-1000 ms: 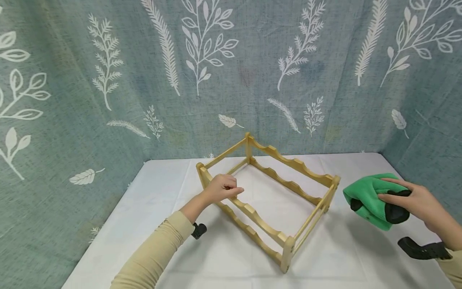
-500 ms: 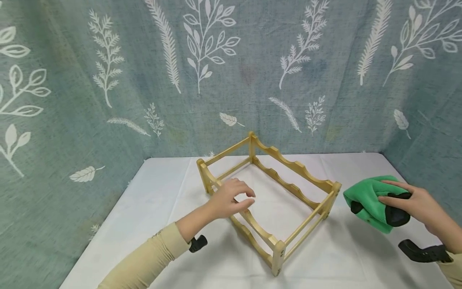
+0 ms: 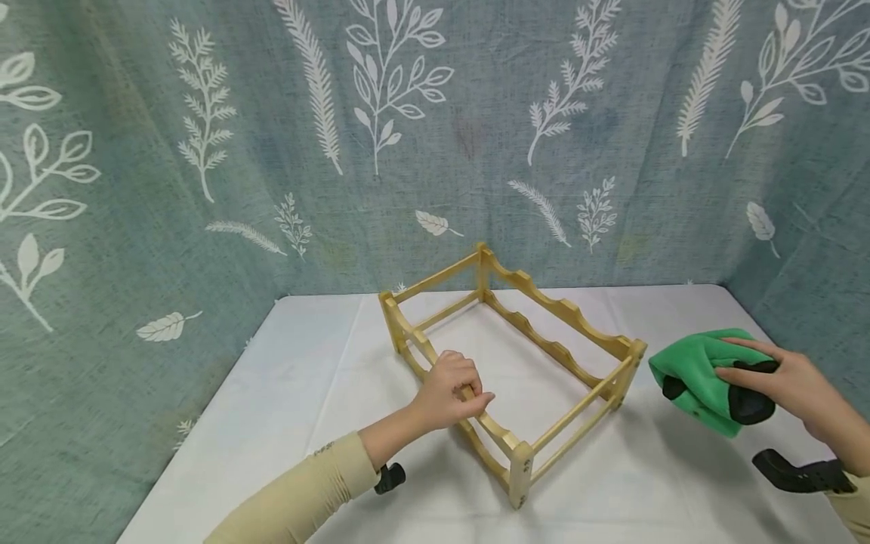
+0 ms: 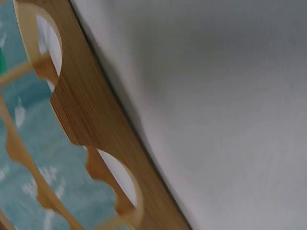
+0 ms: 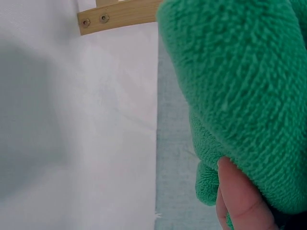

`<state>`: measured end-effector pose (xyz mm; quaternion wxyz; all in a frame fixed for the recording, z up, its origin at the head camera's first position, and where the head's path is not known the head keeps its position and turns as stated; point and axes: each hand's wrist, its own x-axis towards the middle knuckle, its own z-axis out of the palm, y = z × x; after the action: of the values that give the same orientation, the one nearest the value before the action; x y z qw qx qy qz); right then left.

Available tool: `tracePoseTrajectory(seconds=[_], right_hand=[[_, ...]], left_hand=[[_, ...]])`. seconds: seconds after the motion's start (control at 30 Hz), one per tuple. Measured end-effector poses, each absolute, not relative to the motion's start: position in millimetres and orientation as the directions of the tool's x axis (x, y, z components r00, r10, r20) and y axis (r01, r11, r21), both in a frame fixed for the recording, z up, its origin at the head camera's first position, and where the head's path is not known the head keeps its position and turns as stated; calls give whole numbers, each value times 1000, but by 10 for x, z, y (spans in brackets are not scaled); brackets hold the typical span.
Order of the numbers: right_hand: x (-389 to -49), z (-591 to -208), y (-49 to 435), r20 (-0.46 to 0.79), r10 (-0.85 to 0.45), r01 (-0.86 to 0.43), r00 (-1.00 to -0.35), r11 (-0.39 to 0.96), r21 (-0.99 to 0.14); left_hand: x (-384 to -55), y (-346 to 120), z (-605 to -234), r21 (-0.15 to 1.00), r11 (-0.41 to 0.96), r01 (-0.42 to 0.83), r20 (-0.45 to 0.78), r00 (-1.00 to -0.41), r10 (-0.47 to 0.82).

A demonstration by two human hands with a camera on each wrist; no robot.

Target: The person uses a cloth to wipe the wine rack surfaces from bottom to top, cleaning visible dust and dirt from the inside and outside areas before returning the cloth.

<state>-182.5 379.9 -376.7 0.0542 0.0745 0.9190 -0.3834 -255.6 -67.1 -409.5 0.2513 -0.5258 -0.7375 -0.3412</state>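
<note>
A light wooden rack [image 3: 571, 311] with scalloped rails stands at an angle on the white table. My left hand [image 3: 450, 393] has its fingers curled over the rack's near top rail, with the thumb on the inner side. In the left wrist view, the scalloped rail [image 4: 110, 124] fills the left side, and the hand is out of that picture. To the right of the rack, my right hand [image 3: 798, 385] grips a bundled green fuzzy cloth [image 3: 703, 370] with black patches, held above the table. In the right wrist view, fingers [image 5: 242, 196] press into the cloth's folds.
White cloth covers the table [image 3: 326, 453]. Behind and on both sides hangs a grey-green curtain [image 3: 442, 151] with white leaf prints. Black wrist mounts [image 3: 795, 474] stick out below each hand.
My left hand loosened, slid along the rail toward the near end and closed on it again. The rack has turned slightly, its near corner going left. The right hand keeps the cloth in place.
</note>
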Motion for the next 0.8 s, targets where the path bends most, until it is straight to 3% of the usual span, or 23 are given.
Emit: tracePoseTrajectory(seconds=[0.23,0.53,0.8], right_hand=[[-1802,-3771,3842,-143,108,178,-984,682,-710],[-1796,-3803,3890,-140,114,180,-984,674,-716],[-1795,-3817,3900,-138,110,175,-984,688,-704]], left_hand=[[-2831,-716,-4067,332,128,934,673,-330,662],[-2837,-704,-4063,320,94,943,725,-307,616],[-2828,-645,-3873,294,16,956,703,-228,673]])
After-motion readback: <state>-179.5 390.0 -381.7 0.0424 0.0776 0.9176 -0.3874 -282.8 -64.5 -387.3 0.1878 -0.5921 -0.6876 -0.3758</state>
